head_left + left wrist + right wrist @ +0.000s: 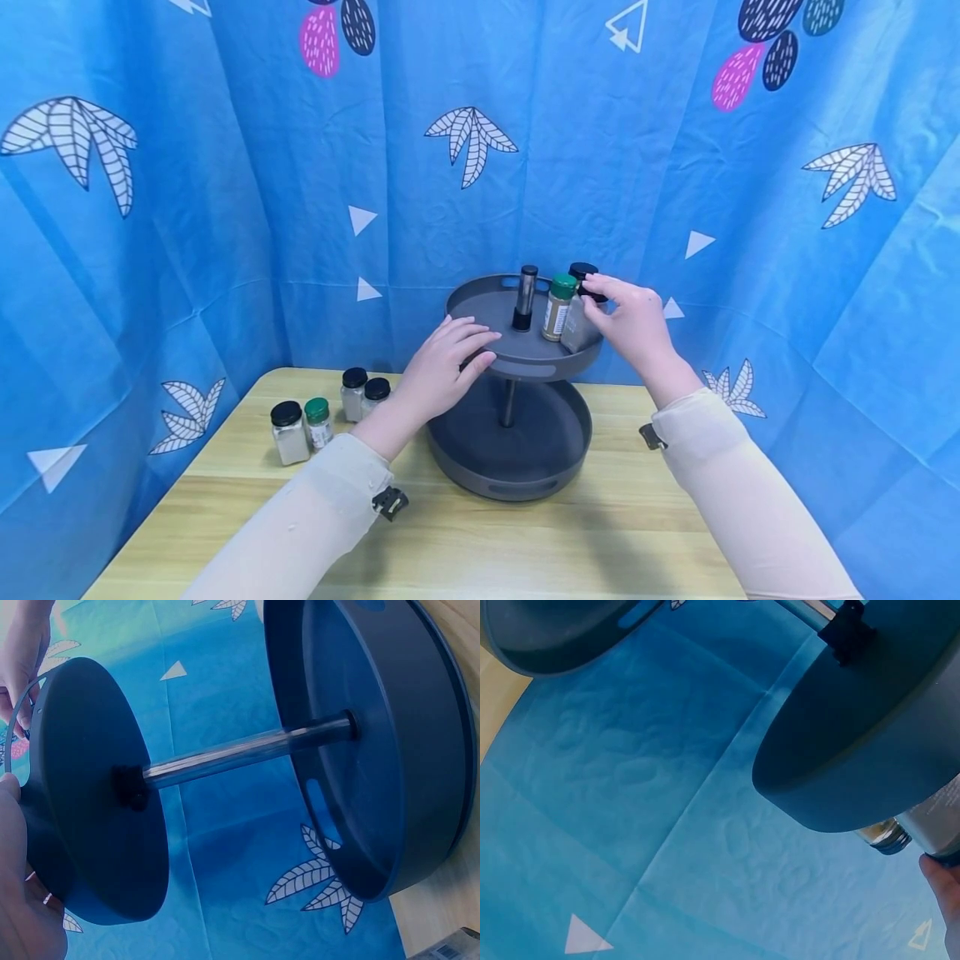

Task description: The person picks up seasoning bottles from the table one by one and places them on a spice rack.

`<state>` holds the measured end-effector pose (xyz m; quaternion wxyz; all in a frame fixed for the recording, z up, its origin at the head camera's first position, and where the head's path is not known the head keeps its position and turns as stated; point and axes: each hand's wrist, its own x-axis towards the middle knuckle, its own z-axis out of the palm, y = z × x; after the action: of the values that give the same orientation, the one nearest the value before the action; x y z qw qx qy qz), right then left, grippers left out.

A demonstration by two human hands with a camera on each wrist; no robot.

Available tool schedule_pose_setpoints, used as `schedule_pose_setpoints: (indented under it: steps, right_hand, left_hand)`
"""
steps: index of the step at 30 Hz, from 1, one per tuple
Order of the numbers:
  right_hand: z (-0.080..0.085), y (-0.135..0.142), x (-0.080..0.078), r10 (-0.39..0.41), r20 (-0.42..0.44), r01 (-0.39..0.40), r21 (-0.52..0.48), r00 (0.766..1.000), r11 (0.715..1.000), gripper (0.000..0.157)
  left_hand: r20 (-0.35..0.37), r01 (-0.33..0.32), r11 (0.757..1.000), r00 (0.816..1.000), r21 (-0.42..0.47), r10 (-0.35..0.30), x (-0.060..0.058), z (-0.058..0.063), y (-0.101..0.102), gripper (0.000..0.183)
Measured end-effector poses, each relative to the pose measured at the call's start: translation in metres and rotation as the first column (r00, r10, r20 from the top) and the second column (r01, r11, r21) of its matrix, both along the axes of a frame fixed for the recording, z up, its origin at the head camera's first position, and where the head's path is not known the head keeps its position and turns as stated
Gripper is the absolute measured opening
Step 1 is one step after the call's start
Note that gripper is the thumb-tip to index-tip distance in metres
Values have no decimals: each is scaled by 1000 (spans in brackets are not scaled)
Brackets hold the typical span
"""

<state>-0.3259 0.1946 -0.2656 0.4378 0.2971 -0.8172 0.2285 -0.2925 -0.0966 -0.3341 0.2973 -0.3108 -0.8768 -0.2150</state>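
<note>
The right grip (630, 318) is closed on 1 held jar (579, 327), thumb and fingers pinching its black lid. The left grip (442, 365) holds nothing: its fingers stretch over the near-left rim of the upper tray (482, 310), thumb apart from them.

Counted, there are 7 jars: 5 black-lidded, 2 green-lidded. 3 of them, the held jar included, are at the upper tray; 4 are on the worktop (465, 550).

The held jar is just below and left of the right grip, inside the tray's right rim. Its long axis runs near upright, leaning slightly, lid up toward the grip and base down toward the tray; whether the base touches I cannot tell. Just left of it stands 1 green-capped jar (556, 318), upright, and beyond it 1 rear jar (582, 270), mostly hidden. Farther left of the right grip rises 1 post (527, 292).

Below both grips is 1 lower tray (551, 421). Left of the left grip stand 3 black-topped jars (290, 437) and 1 green-topped jar (319, 427), lids up.
</note>
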Motion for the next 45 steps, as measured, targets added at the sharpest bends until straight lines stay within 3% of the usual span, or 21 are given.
schedule_pose_setpoints:
  steps: [8,18,28,45]
  right_hand:
    - [0,0,3,-16,13,16,-2,1000,1000,27]
    - [2,0,6,-19,90,20,-9,996,1000,24]
    - [5,-1,10,-40,151,41,-7,988,999,25]
    - [5,0,14,-34,142,37,-17,989,999,26]
  left_hand:
    - [20,7,1000,1000,3,-7,4,3,1,39]
    - [32,-4,1000,999,6,4,4,3,1,39]
    - [3,-4,1000,1000,1,4,3,1,1,39]
    - [17,-11,1000,1000,2,11,4,1,1,39]
